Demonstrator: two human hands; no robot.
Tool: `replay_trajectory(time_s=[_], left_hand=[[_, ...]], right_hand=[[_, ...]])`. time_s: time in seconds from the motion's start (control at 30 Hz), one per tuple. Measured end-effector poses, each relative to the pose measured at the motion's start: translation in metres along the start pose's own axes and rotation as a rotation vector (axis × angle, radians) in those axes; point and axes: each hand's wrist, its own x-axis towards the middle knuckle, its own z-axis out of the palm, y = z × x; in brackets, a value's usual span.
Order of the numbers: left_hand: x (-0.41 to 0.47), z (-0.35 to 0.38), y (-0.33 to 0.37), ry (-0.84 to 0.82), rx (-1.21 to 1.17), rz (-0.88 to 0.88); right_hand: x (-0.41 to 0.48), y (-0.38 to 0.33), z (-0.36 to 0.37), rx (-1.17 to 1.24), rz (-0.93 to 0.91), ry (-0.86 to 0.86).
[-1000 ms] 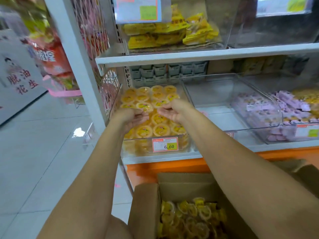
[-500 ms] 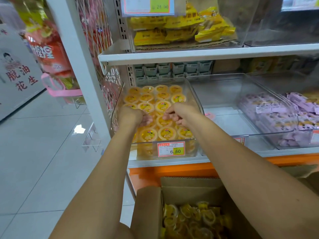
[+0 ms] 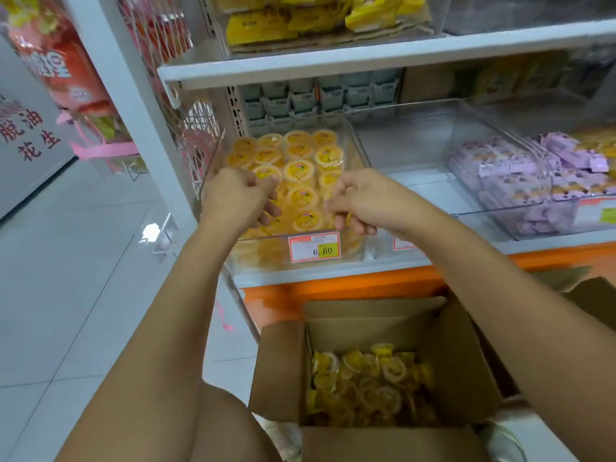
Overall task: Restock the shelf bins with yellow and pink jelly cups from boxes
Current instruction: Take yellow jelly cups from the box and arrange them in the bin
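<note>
Placing yellow jelly cups (image 3: 300,171) in the clear bin (image 3: 359,145). Left hand (image 3: 233,198) and right hand (image 3: 361,201) have curled fingers; can't tell if either grips a cup. Next: grab more from the cardboard box (image 3: 280,365).

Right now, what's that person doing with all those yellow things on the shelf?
A person is filling a shop shelf. Both the left hand and the right hand reach into the clear bin, fingers curled among the rows of yellow jelly cups; whether they grip one is hard to tell. An open cardboard box below holds more loose cups.
</note>
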Motion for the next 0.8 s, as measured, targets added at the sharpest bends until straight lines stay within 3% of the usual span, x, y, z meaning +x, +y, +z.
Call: replay_trajectory(time_s=[0.13, 0.3, 0.5, 0.8], left_hand=[[-0.055, 0.034, -0.013, -0.453, -0.006, -0.024], [-0.078, 0.116, -0.095, -0.822, 0.17, -0.263], [-0.095, 0.186, -0.177, -0.928, 0.434, -0.341], [-0.107, 0.267, -0.215, -0.92, 0.569, -0.43]], right_hand=[[-0.062, 0.051, 0.0, -0.125, -0.012, -0.27], [-0.056, 0.161, 0.024, -0.314, 0.287, -0.37], [-0.045, 0.261, 0.068, -0.552, 0.477, -0.602], [-0.047, 0.355, 0.111, -0.584, 0.474, -0.546]])
